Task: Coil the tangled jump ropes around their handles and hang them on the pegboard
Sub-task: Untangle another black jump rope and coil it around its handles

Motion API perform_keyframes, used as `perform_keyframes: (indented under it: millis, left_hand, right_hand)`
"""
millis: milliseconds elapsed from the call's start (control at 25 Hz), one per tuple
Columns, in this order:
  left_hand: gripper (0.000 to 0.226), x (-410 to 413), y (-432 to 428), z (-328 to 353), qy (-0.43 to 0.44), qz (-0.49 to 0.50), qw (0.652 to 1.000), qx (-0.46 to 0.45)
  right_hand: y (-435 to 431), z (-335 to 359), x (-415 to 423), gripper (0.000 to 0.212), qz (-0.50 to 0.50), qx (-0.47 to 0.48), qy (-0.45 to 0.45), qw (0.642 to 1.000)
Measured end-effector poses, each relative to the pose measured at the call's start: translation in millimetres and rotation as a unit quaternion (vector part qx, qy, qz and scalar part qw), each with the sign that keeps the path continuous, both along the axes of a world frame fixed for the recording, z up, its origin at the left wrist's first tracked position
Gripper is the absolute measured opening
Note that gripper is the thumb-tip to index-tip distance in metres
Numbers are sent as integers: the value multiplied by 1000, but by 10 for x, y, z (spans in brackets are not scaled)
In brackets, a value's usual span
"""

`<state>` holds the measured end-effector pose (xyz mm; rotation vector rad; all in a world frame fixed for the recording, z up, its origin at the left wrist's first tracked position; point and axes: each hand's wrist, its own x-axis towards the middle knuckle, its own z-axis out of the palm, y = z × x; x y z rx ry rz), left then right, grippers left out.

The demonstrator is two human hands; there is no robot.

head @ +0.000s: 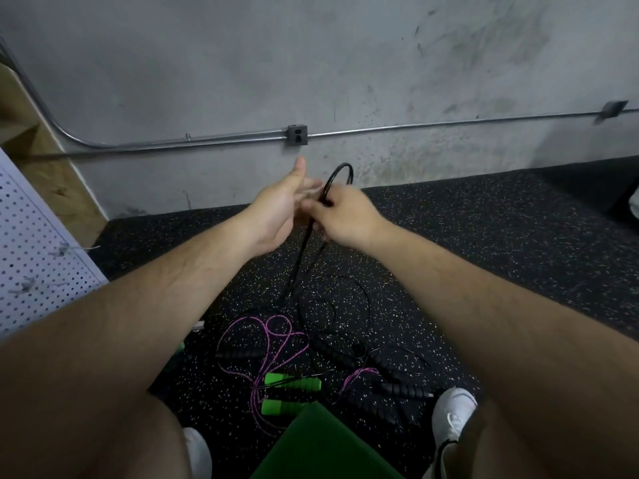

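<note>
1. Gripping the black rope (340, 172) just below its upright loop, the right hand (345, 216) is curled tight round it; the rope's length falls toward the person into the floor tangle (292, 383).
2. Left hand (276, 209) stands spread, holding nothing, just beside the loop — its fingertips blur.
3. Pegboard (34, 243) lies well left, cut off by the edge.

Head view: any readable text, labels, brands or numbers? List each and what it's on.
No text can be read anywhere in this view.
green handles: plain, no print visible.
black handles: ribbed, no marking visible.
pegboard: holes only, no label.
outlet box: no legible marking.
white shoe: no logo visible.
</note>
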<state>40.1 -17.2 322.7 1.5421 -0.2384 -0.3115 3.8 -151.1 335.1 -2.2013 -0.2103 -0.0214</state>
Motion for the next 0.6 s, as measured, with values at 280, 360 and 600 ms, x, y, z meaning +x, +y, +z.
perform_keyframes:
  millis: [280, 360, 600]
  left_hand:
    - [25, -131, 123, -207, -121, -17, 964, 235]
    - [26, -69, 94, -66, -105, 42, 988, 103]
    - [29, 2, 45, 162, -43, 32, 995, -87]
  right_hand:
    - [-345, 169, 204, 24, -42, 222, 22, 974]
    - [-328, 5, 159, 28, 47, 180, 110, 976]
    - [103, -324, -37, 17, 62, -7, 78, 995]
